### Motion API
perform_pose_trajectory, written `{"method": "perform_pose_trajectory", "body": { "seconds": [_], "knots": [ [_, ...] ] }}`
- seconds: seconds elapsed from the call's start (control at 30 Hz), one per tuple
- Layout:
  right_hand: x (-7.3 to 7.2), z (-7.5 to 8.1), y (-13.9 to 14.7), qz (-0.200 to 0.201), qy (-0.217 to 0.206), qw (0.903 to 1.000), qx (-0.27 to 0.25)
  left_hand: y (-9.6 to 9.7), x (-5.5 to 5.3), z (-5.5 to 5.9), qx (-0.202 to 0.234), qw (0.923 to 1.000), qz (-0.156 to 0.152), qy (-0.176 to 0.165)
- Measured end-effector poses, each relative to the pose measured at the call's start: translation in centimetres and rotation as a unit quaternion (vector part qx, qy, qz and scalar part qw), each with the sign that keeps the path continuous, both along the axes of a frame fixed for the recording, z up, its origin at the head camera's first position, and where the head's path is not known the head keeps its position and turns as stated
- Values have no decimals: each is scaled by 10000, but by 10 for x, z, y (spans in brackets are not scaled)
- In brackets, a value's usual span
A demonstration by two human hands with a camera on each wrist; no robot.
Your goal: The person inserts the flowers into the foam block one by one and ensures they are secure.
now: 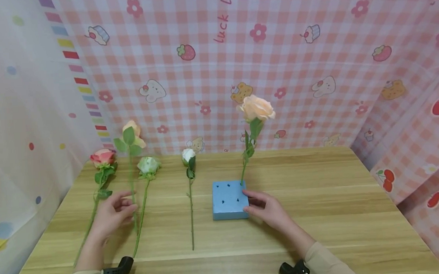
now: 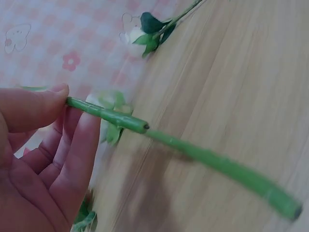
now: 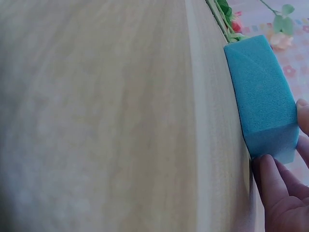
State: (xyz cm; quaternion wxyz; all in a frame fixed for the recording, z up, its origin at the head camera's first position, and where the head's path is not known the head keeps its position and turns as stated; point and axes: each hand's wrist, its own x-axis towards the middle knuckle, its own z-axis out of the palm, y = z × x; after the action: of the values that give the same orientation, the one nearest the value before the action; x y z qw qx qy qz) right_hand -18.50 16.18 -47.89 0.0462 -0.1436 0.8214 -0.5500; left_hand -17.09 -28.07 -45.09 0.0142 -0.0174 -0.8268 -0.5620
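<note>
My left hand [image 1: 114, 212] pinches the green stem of a peach rose [image 1: 132, 132] between thumb and fingers, the bloom above the table's far edge. The stem's cut end [image 2: 140, 125] points away from the hand in the left wrist view. My right hand [image 1: 267, 209] holds the right side of a blue foam block [image 1: 229, 212], with thumb and fingers against it. Several small holes show in its top. Another peach rose [image 1: 257, 109] stands in the block's far right corner, leaning slightly right.
A pink rose [image 1: 103, 158] lies at the far left, partly behind the left forearm. A pale green rose [image 1: 148, 166] lies just right of the left hand. The white rose [image 1: 188, 156] lies between that and the block. A checked cloth [image 1: 208, 75] hangs behind the wooden table [image 1: 320, 177].
</note>
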Motion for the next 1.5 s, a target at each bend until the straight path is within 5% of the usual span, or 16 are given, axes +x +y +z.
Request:
{"method": "perform_pose_trajectory", "body": {
  "seconds": [0.17,0.7,1.0,1.1,1.5],
  "knots": [
    [-4,-9,3,24,36,10000,-23,10,-3,-1,351,9993,-92,-3],
    [-3,-4,2,-19,-55,10000,10,56,-15,11,791,9968,-66,15],
    [14,32,-6,73,-41,9999,71,81,-23,13,374,9988,-261,194],
    [14,33,-7,65,-58,10000,39,91,-25,15,295,9985,-362,298],
    [-4,-7,1,-53,-39,10000,-44,130,-36,26,266,9941,-710,770]
  ]
}}
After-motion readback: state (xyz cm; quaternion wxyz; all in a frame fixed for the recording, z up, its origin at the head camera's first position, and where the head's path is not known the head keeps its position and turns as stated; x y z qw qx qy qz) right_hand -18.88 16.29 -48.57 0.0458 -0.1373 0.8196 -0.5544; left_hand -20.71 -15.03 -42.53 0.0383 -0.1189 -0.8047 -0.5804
